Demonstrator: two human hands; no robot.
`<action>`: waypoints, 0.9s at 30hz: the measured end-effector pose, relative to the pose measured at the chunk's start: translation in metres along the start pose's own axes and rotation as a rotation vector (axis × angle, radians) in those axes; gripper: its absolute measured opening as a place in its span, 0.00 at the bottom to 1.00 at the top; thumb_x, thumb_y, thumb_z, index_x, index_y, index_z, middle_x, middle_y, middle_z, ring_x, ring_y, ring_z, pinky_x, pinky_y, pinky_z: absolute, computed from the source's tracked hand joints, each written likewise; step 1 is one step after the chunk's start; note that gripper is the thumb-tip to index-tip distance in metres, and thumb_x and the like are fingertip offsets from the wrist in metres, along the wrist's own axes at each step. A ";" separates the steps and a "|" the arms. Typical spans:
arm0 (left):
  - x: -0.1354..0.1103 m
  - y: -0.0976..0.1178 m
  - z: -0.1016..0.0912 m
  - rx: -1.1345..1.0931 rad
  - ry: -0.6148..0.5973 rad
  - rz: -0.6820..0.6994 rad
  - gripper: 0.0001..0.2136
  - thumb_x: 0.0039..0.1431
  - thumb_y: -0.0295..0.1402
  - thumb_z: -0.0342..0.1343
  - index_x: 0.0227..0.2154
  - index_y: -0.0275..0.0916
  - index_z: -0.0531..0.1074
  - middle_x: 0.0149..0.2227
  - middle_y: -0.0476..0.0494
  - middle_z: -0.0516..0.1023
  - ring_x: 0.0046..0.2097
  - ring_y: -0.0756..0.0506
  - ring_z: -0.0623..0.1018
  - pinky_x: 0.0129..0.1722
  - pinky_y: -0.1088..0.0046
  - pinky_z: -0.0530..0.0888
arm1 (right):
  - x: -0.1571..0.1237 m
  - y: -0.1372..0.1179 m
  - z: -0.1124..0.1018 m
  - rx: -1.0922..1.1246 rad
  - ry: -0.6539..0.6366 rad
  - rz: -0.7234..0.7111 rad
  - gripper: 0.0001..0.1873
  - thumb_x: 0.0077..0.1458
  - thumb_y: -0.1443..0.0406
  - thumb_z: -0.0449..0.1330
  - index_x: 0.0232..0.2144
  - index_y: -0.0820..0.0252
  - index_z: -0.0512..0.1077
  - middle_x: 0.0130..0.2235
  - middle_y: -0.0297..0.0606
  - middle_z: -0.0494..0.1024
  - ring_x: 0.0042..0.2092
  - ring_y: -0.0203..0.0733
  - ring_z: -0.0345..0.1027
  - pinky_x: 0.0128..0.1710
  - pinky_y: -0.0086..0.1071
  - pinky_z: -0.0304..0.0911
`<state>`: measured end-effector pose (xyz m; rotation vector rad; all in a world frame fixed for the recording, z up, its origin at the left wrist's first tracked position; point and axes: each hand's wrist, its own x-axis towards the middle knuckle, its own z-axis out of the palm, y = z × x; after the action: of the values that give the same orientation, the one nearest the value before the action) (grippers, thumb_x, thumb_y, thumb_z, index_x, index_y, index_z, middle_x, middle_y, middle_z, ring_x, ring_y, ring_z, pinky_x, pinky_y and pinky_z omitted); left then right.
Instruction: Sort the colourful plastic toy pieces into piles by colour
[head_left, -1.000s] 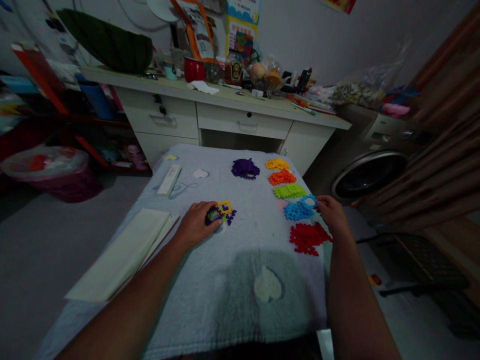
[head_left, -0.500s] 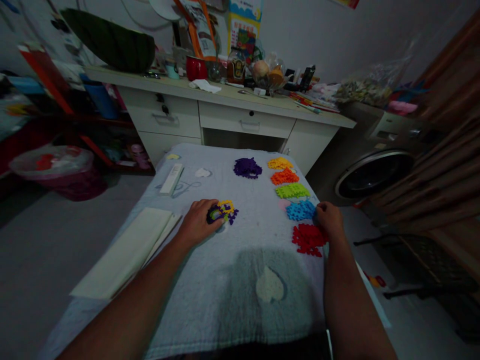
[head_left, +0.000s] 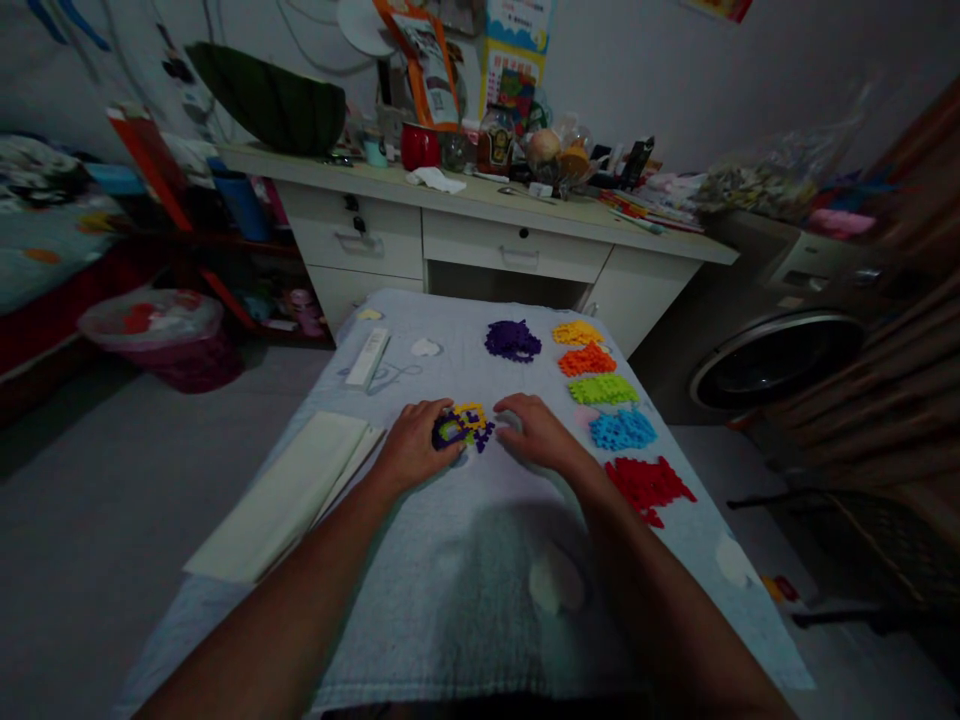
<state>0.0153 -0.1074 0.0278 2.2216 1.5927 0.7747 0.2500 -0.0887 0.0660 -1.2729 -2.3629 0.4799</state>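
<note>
My left hand [head_left: 418, 443] is closed round a small assembly of interlocking plastic pieces [head_left: 474, 415], coloured purple, yellow and green, low over the cloth-covered table [head_left: 480, 540]. Just to its right is my right hand [head_left: 536, 430], thumb and forefinger apart and pointing at the assembly; I see no piece between them. Loose pieces lie sorted by colour: a purple pile [head_left: 513, 341] beyond the hands, and down the right side a yellow pile [head_left: 576, 332], an orange pile [head_left: 587, 359], a green pile [head_left: 602, 389], a blue pile [head_left: 622, 429] and a red pile [head_left: 651, 484].
Folded cream sheets [head_left: 289, 500] and a narrow white box [head_left: 367, 360] lie on the table's left. A white desk [head_left: 510, 235] crowded with household items stands behind. To the right are a washing machine [head_left: 757, 330] and a dark chair [head_left: 870, 530]; a pink bin [head_left: 180, 340] stands left.
My right hand has moved left from beside the blue and red piles to the assembly. My left hand keeps its hold. The view has shifted slightly, so everything sits further right.
</note>
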 end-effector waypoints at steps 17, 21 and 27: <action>0.007 -0.007 0.005 -0.083 0.045 0.010 0.27 0.50 0.36 0.60 0.55 0.36 0.67 0.49 0.37 0.75 0.49 0.37 0.73 0.51 0.57 0.70 | 0.040 0.020 0.004 -0.098 0.005 -0.032 0.10 0.57 0.73 0.55 0.37 0.62 0.75 0.43 0.44 0.76 0.47 0.43 0.67 0.51 0.37 0.58; 0.007 -0.009 0.007 -0.109 0.060 0.003 0.27 0.50 0.37 0.61 0.55 0.38 0.67 0.49 0.39 0.76 0.50 0.37 0.73 0.51 0.57 0.70 | 0.054 0.055 -0.029 -0.055 0.151 0.080 0.10 0.59 0.70 0.54 0.35 0.62 0.77 0.39 0.44 0.77 0.44 0.43 0.68 0.47 0.36 0.61; 0.006 -0.013 0.010 -0.101 0.074 0.011 0.26 0.50 0.38 0.61 0.54 0.40 0.68 0.50 0.39 0.75 0.51 0.37 0.72 0.53 0.56 0.70 | 0.088 0.129 -0.085 -0.019 0.433 0.422 0.09 0.53 0.67 0.56 0.31 0.63 0.77 0.32 0.38 0.78 0.34 0.39 0.70 0.37 0.32 0.63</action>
<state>0.0128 -0.0968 0.0146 2.1558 1.5392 0.9299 0.3395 0.0619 0.0937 -1.6961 -1.7525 0.2657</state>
